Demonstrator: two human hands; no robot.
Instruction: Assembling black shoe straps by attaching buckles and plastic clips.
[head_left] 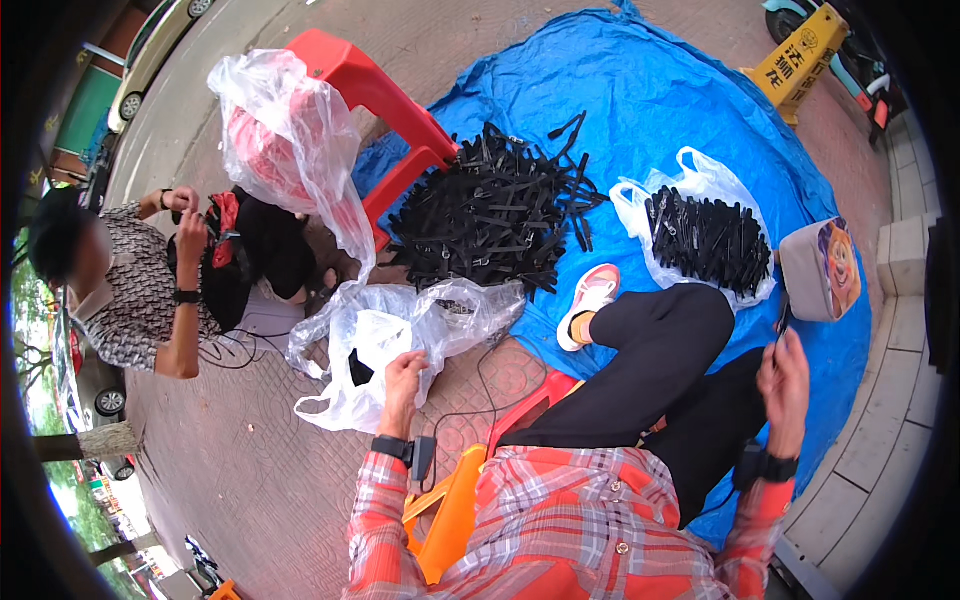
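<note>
1. The right hand [783,375] is raised beside the wearer's knee, fingers curled upward. A thin dark item [784,316] shows at its fingertips, but whether they grasp it cannot be told. If the pinch is loose, such a slim piece could slip onto the tarp.
2. The left hand [403,380] has thumb and fingers drawn together in front of a white plastic bag [378,335]; whether it grips the film or nothing cannot be told. A pull on the bag could tip whatever dark contents it has.
3. Just beyond the right hand stands a grey pouch [805,278] with a cartoon face; a careless knuckle could knock it over.
4. Near the pouch, a bundle of black straps [708,240] lies in neat rows on an open white bag [632,208]. A sweep of the leg could disarrange them.
5. Ahead, a tangled heap of black straps [480,215] with buckles rests on the blue tarp [640,80]. Tugging one out could drag others along, since they interlock.
6. The wearer's shoe [597,295] is planted near that heap; shifting it might scatter the outer straps.
7. Farther left, a red stool [385,90] bears a clear bag, and a co-worker [140,260] sits past it, both hands raised.
</note>
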